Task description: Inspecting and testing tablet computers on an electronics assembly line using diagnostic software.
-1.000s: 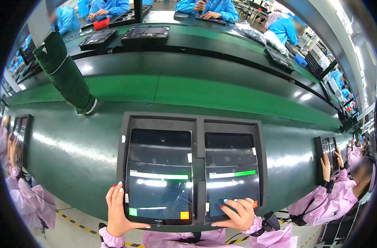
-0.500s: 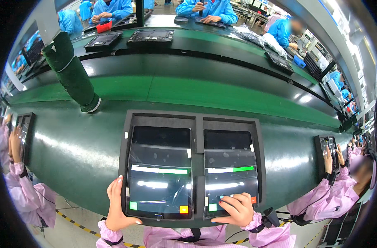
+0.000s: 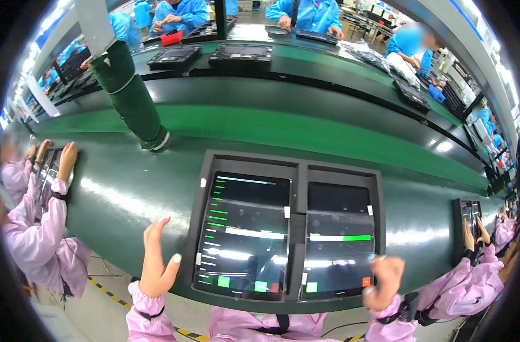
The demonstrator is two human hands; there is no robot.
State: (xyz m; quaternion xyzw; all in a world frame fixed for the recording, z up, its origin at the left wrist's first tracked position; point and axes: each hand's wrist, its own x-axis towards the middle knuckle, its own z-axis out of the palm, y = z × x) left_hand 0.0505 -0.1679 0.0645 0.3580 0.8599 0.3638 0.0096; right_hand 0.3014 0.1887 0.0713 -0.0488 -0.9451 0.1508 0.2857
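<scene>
Now, from the head camera: two tablets sit side by side in a dark double-pocket tray [image 3: 298, 169] on the green workbench [image 3: 117, 194], right at the near edge in front of the person. The left tablet [image 3: 243, 236] shows a list of green lines and green squares along its bottom; the right tablet [image 3: 338, 245] shows a white-and-green bar with a green and a red square below. The left hand [image 3: 154, 259] is up beside the tray's left edge, fingers spread, grasping nothing and clear of the glass. The right hand [image 3: 385, 276] is blurred at the tray's lower right corner, loosely curled; I cannot tell whether it touches the tablet or grips anything. These slabs look thin, stiff and glossy, so likely slippery on the face and fragile there — best taken by the side edges, judging from the narrow gaps in the pockets. Count: two tablets, one tray here, one green padded post [image 3: 129, 94] standing behind. Co-workers in pink sleeves work similar trays far left and far right; blue-coated people sit across the line.
</scene>
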